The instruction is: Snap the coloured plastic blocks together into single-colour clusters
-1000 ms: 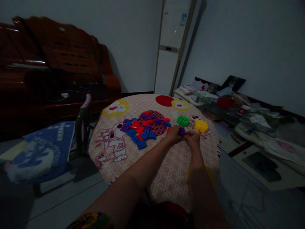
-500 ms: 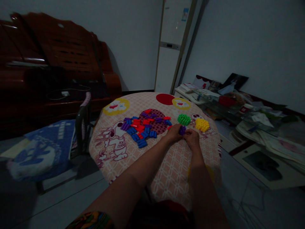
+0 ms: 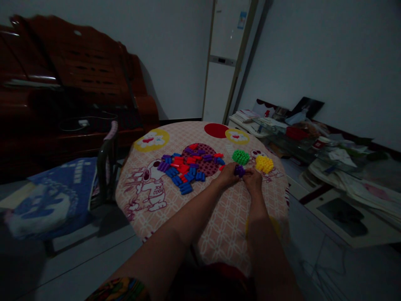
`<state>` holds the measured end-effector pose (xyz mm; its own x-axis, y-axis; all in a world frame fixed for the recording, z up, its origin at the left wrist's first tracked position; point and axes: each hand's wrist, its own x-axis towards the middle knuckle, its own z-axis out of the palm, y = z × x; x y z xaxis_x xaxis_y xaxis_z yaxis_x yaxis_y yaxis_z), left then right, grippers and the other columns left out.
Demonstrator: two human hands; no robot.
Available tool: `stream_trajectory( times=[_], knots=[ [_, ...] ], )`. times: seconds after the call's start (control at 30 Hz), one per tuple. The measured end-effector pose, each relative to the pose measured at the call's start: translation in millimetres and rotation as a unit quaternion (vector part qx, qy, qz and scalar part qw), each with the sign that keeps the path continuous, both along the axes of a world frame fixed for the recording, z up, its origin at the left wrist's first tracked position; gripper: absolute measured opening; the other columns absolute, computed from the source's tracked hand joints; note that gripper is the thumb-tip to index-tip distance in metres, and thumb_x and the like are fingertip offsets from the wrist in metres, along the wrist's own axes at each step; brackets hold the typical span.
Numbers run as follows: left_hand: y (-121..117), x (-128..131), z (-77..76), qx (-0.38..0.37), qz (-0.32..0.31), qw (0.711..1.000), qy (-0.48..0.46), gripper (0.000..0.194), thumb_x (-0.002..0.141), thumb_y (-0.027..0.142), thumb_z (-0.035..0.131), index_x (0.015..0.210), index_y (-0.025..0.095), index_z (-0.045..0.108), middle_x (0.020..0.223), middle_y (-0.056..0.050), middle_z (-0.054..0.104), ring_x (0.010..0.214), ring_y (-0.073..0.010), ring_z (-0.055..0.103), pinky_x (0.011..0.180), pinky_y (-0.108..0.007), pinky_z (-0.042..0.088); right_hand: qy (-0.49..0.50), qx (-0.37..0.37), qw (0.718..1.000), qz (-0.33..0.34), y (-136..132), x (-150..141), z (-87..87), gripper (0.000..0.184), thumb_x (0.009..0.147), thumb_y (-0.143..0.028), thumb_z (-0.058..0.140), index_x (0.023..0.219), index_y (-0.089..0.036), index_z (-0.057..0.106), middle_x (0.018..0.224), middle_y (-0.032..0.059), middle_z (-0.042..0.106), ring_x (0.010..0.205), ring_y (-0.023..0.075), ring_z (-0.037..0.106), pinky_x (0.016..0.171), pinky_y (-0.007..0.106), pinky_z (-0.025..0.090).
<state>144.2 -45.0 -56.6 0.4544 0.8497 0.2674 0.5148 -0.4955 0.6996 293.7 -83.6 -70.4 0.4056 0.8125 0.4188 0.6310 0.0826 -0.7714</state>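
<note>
My left hand (image 3: 228, 175) and my right hand (image 3: 253, 180) meet over the round table (image 3: 175, 209), both closed on a small cluster of purple plastic pieces (image 3: 239, 170) held between them. Just beyond the hands lie a green cluster (image 3: 241, 157) and a yellow cluster (image 3: 264, 164). To the left of my hands a loose pile of blue, red and purple pieces (image 3: 187, 167) is spread on the cartoon-print cloth.
A chair (image 3: 106, 165) with a blue cushion (image 3: 50, 196) stands left of the table, with a dark wooden sofa (image 3: 62, 92) behind. A low glass table (image 3: 313, 146) heaped with papers and clutter is at the right. A tall white air conditioner (image 3: 225, 62) stands at the back wall.
Both hands stay together on the purple cluster, with only small finger shifts. The view has moved slightly.
</note>
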Motion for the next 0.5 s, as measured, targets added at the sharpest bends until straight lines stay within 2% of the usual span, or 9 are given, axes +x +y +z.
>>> stream_trajectory(
  times=[0.27,0.4,0.5],
  knots=[
    [-2.5,1.7,-1.3,0.006,0.006,1.0,-0.001,0.045,0.072,0.019,0.073,0.116,0.016,0.063,0.118,-0.01,0.069,0.108,-0.024,0.065,0.094,-0.033,0.051,0.021,0.015,1.0,0.017,4.2,0.5,-2.3,0.016,0.057,-0.03,0.059,0.068,-0.022,0.067,0.062,0.0027,0.07,0.065,0.023,0.065,0.064,0.032,0.051],
    [-7.6,0.3,-3.7,0.019,0.009,1.0,-0.015,0.05,0.071,0.019,0.075,0.119,0.013,0.062,0.121,-0.013,0.068,0.11,-0.026,0.064,0.096,-0.034,0.051,0.062,0.008,0.998,0.015,5.3,3.8,-8.5,0.021,0.054,-0.03,0.061,0.071,-0.022,0.069,0.064,0.0026,0.071,0.066,0.0242,0.066,0.066,0.033,0.052],
    [-5.3,-5.3,0.9,0.048,0.019,0.998,-0.041,0.057,0.071,0.012,0.073,0.126,0.011,0.06,0.126,-0.016,0.066,0.116,-0.0272,0.063,0.1,-0.036,0.051,0.119,0.008,0.993,0.009,7.5,6.8,-15.2,0.029,0.052,-0.03,0.065,0.078,-0.02,0.07,0.069,0.0031,0.072,0.068,0.0247,0.068,0.068,0.034,0.054]
  ],
)
